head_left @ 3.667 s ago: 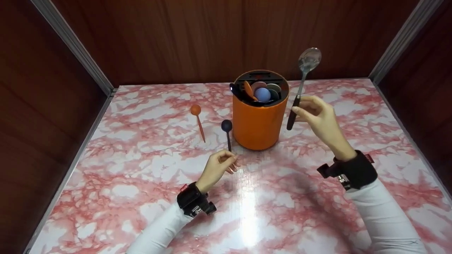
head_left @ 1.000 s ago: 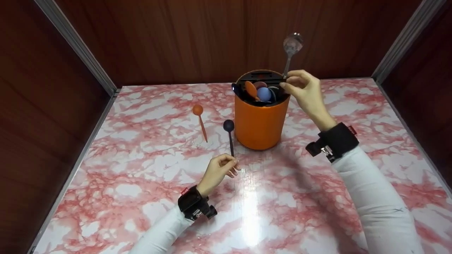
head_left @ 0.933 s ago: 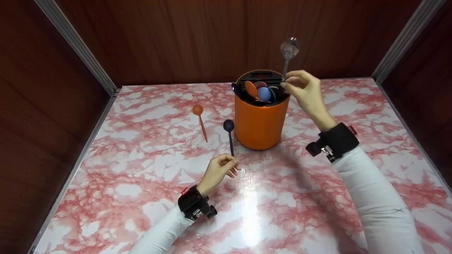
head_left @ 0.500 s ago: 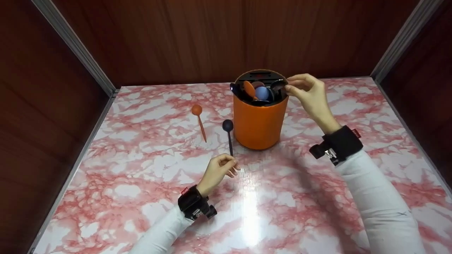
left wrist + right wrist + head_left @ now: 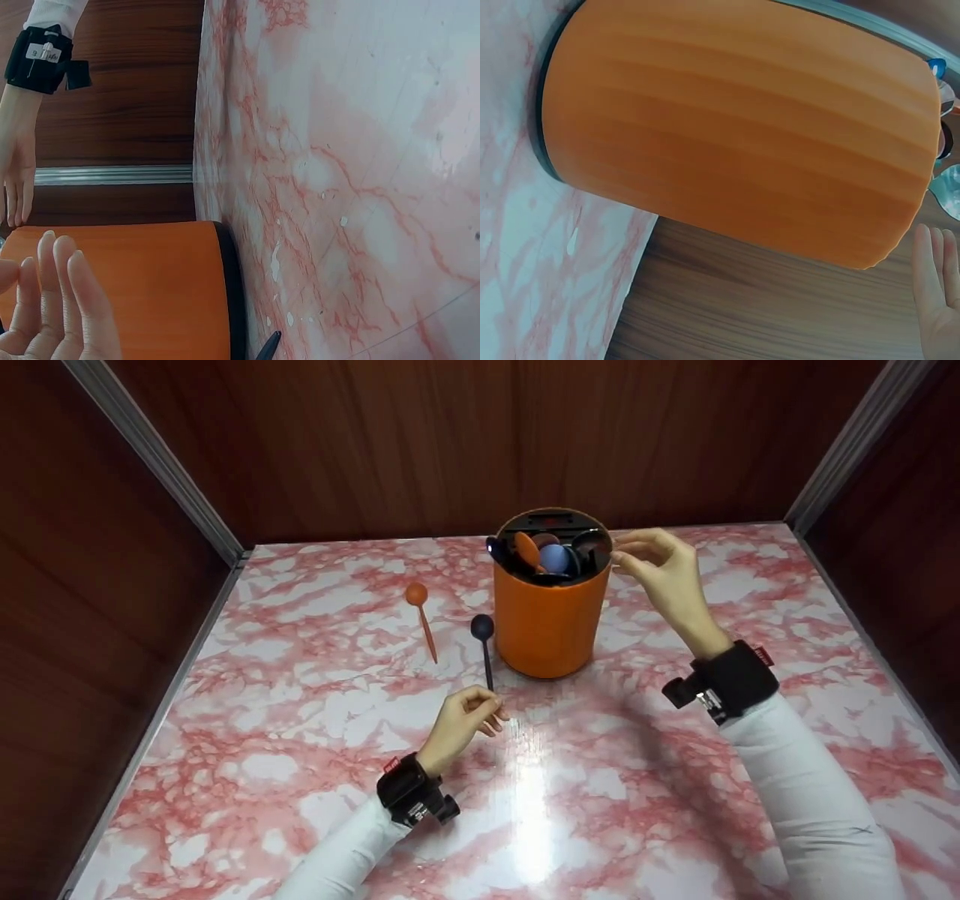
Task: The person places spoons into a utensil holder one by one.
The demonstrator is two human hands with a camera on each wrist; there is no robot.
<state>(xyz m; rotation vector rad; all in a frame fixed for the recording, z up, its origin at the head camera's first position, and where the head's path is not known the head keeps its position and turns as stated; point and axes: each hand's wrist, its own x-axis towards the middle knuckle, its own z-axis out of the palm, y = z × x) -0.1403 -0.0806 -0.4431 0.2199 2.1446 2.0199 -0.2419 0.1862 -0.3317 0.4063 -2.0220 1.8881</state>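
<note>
An orange cylindrical utensil holder (image 5: 550, 630) stands upright, with several spoons in its black top. Among them are an orange spoon (image 5: 527, 550), a blue one (image 5: 554, 559) and, at the right side, the metal spoon (image 5: 949, 192), whose bowl shows above the rim. My right hand (image 5: 664, 577) is beside the holder's right rim, fingers extended and holding nothing. My left hand (image 5: 461, 725) hovers loosely over the table, near the handle end of a dark spoon (image 5: 483, 628) that lies there. In the left wrist view its fingers (image 5: 52, 300) grip nothing.
An orange spoon (image 5: 417, 595) lies on the red-and-white marbled table (image 5: 300, 675), left of the dark spoon. Brown wood-grain panels (image 5: 450, 442) with metal corner strips (image 5: 169, 465) enclose the table at the back and both sides.
My right hand has lowered the metal spoon, handle first, into the holder, let go of it and drawn slightly off to the right. The left hand has barely moved.
</note>
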